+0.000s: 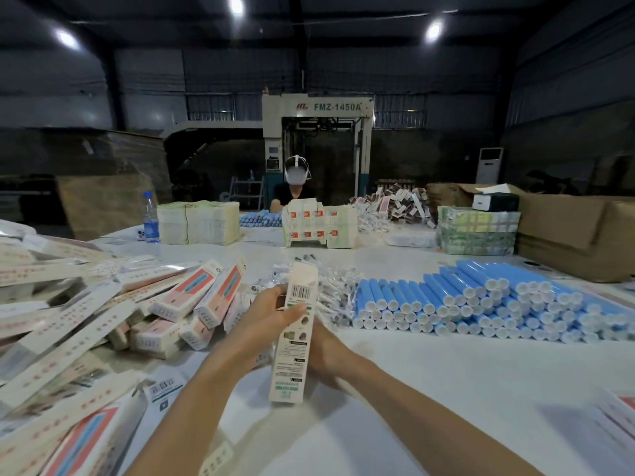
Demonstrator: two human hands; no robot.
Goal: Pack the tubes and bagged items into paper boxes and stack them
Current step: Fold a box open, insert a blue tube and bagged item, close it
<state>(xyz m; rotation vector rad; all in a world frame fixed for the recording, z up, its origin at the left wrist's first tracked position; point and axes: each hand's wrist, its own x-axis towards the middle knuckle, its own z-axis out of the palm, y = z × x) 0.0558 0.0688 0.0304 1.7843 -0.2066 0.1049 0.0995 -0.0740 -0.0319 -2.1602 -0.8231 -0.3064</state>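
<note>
A long paper box (294, 338) with a barcode stands nearly upright over the white table (429, 389), its top flap open. My left hand (275, 312) grips its upper part, thumb across the front. My right hand (326, 352) holds it from behind and is partly hidden by the box. Blue tubes (481, 300) with white caps lie stacked to the right. Clear bagged items (330, 290) are heaped just beyond the box. Packed boxes (192, 300) lie piled to the left.
Flat unfolded boxes (51, 345) cover the left side of the table. Across it a person (295, 190) sits behind stacks of flat cartons (199, 221). A water bottle (151, 218) stands at far left, brown cardboard boxes (567, 228) at far right.
</note>
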